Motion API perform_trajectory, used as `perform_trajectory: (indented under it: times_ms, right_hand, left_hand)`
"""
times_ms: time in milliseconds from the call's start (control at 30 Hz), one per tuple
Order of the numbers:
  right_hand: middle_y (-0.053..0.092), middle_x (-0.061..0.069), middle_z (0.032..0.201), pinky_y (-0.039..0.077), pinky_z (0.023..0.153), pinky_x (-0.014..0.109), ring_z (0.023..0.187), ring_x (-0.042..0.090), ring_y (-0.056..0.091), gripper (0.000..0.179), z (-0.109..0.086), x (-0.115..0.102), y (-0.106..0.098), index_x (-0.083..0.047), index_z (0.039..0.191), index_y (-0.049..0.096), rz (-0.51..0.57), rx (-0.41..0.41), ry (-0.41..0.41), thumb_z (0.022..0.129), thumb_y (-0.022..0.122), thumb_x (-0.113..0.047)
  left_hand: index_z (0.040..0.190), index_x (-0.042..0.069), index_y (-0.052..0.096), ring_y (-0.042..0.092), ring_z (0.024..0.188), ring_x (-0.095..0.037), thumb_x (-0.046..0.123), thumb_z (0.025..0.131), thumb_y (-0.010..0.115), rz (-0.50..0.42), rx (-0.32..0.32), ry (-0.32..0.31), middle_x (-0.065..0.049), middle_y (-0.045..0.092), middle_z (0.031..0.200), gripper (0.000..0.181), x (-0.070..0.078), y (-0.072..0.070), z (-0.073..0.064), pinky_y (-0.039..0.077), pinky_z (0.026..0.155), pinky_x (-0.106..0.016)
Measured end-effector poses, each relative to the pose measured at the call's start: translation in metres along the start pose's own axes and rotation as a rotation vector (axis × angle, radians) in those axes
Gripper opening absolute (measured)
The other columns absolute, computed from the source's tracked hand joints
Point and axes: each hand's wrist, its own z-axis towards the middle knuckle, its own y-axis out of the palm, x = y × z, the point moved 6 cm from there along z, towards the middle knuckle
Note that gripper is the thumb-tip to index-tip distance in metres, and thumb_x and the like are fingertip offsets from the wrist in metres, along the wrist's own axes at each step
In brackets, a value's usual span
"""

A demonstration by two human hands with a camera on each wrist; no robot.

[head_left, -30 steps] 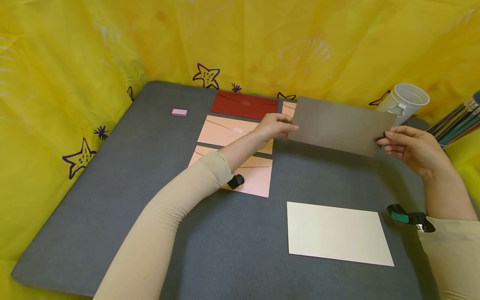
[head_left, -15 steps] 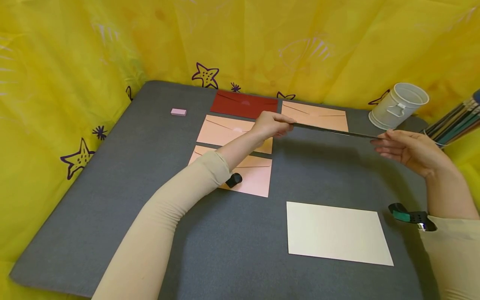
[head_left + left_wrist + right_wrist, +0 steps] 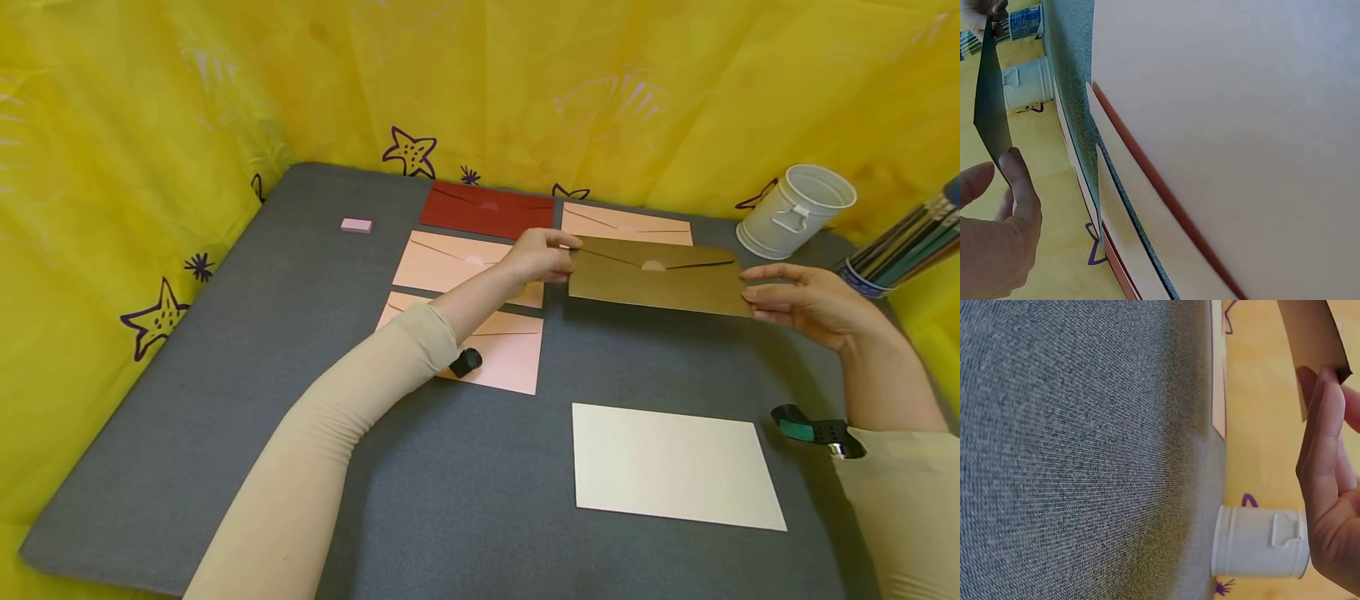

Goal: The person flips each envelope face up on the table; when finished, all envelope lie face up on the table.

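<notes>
A brown envelope (image 3: 652,287) with a flap and a pale round seal is held up off the table by both hands. My left hand (image 3: 536,257) pinches its left edge between thumb and fingers, as the left wrist view also shows from the side. At the opposite short edge, my right hand (image 3: 813,304) grips the corner area with thumb and fingers. Behind the brown envelope lies a peach envelope (image 3: 630,218), partly covered by it in the head view. My left forearm passes over two pink envelopes, the middle one (image 3: 427,258) and the near one (image 3: 510,362).
A dark red envelope (image 3: 483,212) lies at the back. Nearer the front is a blank cream sheet (image 3: 675,467). A white metal bucket (image 3: 787,212) and a pot of pencils (image 3: 866,279) stand at the right. A pink eraser (image 3: 356,226) lies back left; yellow cloth (image 3: 480,83) hangs behind.
The envelope has tilted from showing its plain greyish face, through edge-on, to showing its flap and seal. Both hands keep hold of it, and the peach envelope behind came into view.
</notes>
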Motion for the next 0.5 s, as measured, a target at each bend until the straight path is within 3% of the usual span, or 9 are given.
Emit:
perform_trajectory:
  times_ms: [100,233,500]
  right_hand:
    - [0.075,0.003,0.092,0.061,0.073,0.024,0.081,0.015,0.073,0.032,0.001,0.002,-0.002,-0.014,0.114,0.062,0.005,0.022,0.03,0.099,0.045,0.008]
    - [0.075,0.001,0.09,0.061,0.072,0.023,0.08,0.014,0.073,0.033,0.003,0.005,-0.002,-0.019,0.114,0.061,-0.052,0.037,0.073,0.1,0.046,0.006]
    - [0.074,0.0,0.092,0.061,0.073,0.024,0.082,0.015,0.073,0.036,0.009,0.011,0.002,-0.022,0.115,0.059,-0.17,0.041,0.134,0.098,0.05,0.008]
  left_hand:
    - [0.137,0.003,0.052,0.061,0.076,-0.012,-0.006,0.087,0.063,-0.004,0.006,-0.015,-0.02,0.056,0.135,0.052,-0.003,0.001,0.0,0.06,0.09,-0.036]
    - [0.14,-0.002,0.044,0.061,0.073,-0.012,-0.007,0.086,0.063,0.003,0.038,-0.045,-0.022,0.057,0.137,0.057,-0.005,0.001,0.001,0.061,0.087,-0.036]
    - [0.132,-0.008,0.054,0.065,0.088,-0.02,-0.006,0.088,0.061,0.037,0.059,-0.075,-0.021,0.052,0.141,0.045,-0.01,-0.003,0.002,0.057,0.095,-0.036]
